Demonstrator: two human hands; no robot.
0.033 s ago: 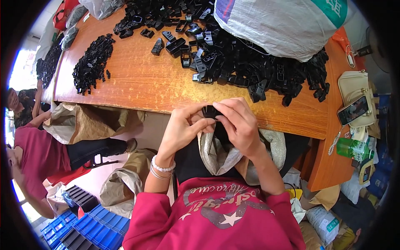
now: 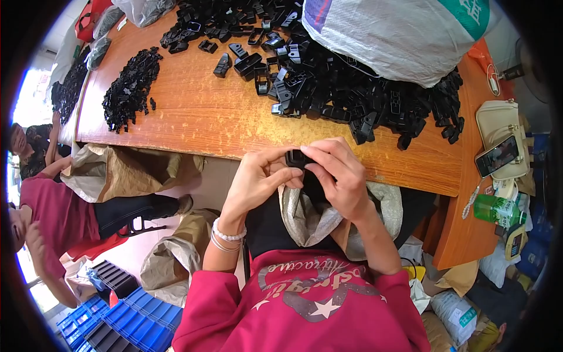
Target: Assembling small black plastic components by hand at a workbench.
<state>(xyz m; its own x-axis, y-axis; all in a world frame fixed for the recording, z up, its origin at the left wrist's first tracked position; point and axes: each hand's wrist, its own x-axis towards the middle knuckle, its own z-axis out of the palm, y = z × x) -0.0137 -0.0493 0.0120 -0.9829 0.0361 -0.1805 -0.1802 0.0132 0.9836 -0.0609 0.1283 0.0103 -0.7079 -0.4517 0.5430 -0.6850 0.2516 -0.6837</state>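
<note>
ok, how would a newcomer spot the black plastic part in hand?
Find the brown wooden table and follow its near edge to mid-view. There the left hand and right hand pinch a small black plastic part. These hands hold it alone; the other black parts lie heaped on the table.

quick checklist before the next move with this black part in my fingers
1. Left hand has a grip on the black part: ok, fingertips on it.
2. Right hand steadies the same part: ok, thumb and forefinger at its right side.
3. Part free of damage or loose bits: cannot tell, fingers cover much of it.
4. Large pile of black pieces within reach: ok, probably; it lies on the table just beyond the hands.
5. Small-piece pile separate from the large one: ok, bare wood between them.
</note>
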